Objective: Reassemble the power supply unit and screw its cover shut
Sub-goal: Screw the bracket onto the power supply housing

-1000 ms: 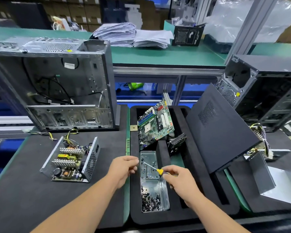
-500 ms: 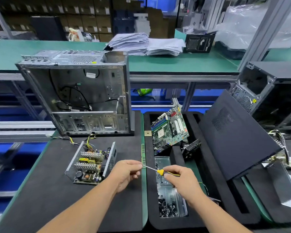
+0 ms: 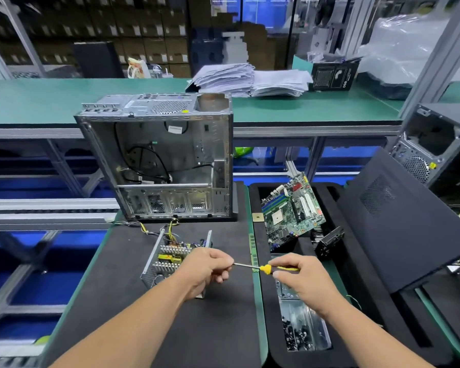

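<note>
Your right hand (image 3: 302,278) grip closed round the screwdriver (image 3: 266,268) handle, your left hand (image 3: 206,272) fingertips pinching its shaft tip, above the open power supply (image 3: 168,257).

A person's right hand (image 3: 302,277) grips the yellow-and-black handle of a screwdriver (image 3: 268,268), while the left hand (image 3: 206,269) pinches the tip of its metal shaft, the tool held level above a dark work mat (image 3: 218,328). Partly behind the left hand lies the open power supply unit (image 3: 168,257), its circuit board and yellow wires exposed. Beyond the unit stands an empty silver computer case (image 3: 165,158), side panel off. Right of the unit, a black foam tray (image 3: 356,274) holds a green motherboard (image 3: 291,208) and a metal bin of screws (image 3: 304,330); a black side panel (image 3: 404,221) leans across the tray's right edge.
</note>
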